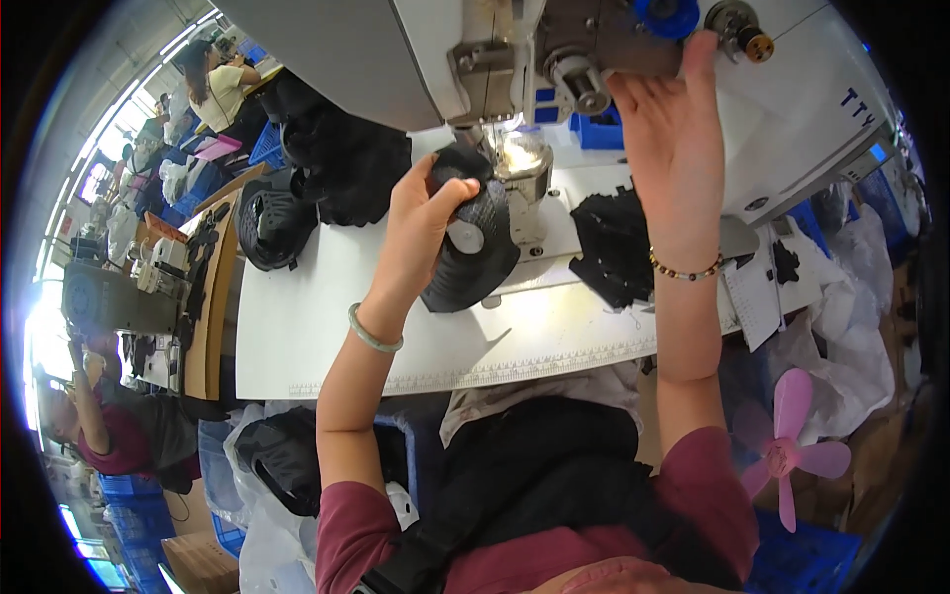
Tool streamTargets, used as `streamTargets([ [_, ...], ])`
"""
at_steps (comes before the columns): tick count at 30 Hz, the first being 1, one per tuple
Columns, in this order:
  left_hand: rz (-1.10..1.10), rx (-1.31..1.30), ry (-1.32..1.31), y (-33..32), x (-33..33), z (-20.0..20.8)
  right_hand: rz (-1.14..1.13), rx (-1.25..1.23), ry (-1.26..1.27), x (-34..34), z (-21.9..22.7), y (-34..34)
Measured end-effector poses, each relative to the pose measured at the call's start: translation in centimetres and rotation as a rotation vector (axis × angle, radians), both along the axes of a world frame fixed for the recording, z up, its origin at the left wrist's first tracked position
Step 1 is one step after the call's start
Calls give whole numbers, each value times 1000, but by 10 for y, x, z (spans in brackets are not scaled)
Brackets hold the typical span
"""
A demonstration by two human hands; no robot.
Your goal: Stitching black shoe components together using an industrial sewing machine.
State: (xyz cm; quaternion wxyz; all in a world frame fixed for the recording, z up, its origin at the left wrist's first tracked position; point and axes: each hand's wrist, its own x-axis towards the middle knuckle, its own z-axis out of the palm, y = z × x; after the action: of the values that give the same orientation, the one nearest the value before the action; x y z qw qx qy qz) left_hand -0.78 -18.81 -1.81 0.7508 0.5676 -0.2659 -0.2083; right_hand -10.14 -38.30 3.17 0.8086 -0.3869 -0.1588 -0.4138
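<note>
My left hand point(424, 216) is closed on a black shoe upper point(470, 267), thumb on top. The upper has a mesh-like side and a pale round patch, and its top end is at the needle area of a sewing machine point(495, 74). My right hand point(677, 139) is raised to the underside of the machine head, palm showing and thumb stretched up. Its fingers are spread away from the thumb; their tips are partly hidden by the machine. Black fabric pieces point(612, 247) lie on the white table point(327, 337), left of my right wrist.
Another black shoe upper point(272, 220) and a black heap point(341, 158) sit at the table's left. A pink fan point(782, 457) stands below right. Near my lap is a blue bin point(411, 450). Other people work at the far left, one in a yellow top point(220, 97).
</note>
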Motion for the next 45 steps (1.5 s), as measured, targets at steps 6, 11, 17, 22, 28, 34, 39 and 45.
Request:
streamTargets([
  [6,8,-8,-96,7,-3,-11,-91,-6,123,-12,27,39],
  [11,1,-17,-76,7,-15,-16,2,-168,306,-40,14,-2],
  [17,65,171,-242,17,-7,-25,-303,-1493,1348,-146,-54,-19],
  [22,17,68,-177,15,-12,-22,-941,-1737,1071,-183,-140,-22],
  [28,27,93,-188,17,-11,-23,-877,-1829,952,-188,-171,-40],
  [34,43,96,-172,17,-9,-25,-1089,-1602,776,-185,-167,-38],
  [39,-2,34,-112,11,-13,-18,-679,-710,528,-134,-160,17],
  [45,13,73,-81,13,-12,-18,-445,-876,765,-38,-111,66],
])
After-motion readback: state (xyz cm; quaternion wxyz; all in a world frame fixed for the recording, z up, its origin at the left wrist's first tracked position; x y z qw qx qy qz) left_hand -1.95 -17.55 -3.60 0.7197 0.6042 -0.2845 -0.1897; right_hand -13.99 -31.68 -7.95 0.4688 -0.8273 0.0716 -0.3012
